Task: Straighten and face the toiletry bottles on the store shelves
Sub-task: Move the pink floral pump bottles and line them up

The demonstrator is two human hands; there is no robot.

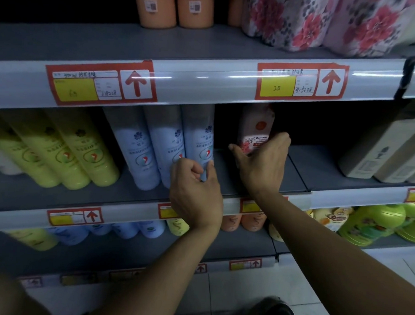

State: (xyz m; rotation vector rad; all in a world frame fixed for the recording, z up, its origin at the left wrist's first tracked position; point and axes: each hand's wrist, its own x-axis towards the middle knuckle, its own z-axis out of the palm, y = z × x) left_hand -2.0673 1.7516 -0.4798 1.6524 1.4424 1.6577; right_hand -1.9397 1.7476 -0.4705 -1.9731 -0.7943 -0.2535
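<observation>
- Toiletry bottles on the middle shelf [248, 183]: two in hand, the others standing in rows to the left.
- Left hand [195, 192]: fingers curled round the base of the rightmost blue bottle [199, 138], thumb pinching its right edge; label facing out.
- Right hand [261, 159]: wrapped round the lower part of the pink Camellia bottle [256, 128], standing well back in the bay; label partly covered.
- Advised: turn the pink bottle label-forward, draw toward the front lip, seat just beside the blue bottle; keep grips low for upright travel.
- Blue row [154, 143]: three touching, leaning back-left; likely to shift together if one is twisted hard.
- Yellow-green bottles [83, 152]: same lean, further left, apart from both hands.
- Clearance: price rail [205, 85] close above the bottle tops, so slide, not lift.
- Open room: bare shelf right of the pink bottle, up to the cardboard boxes [380, 150].
</observation>
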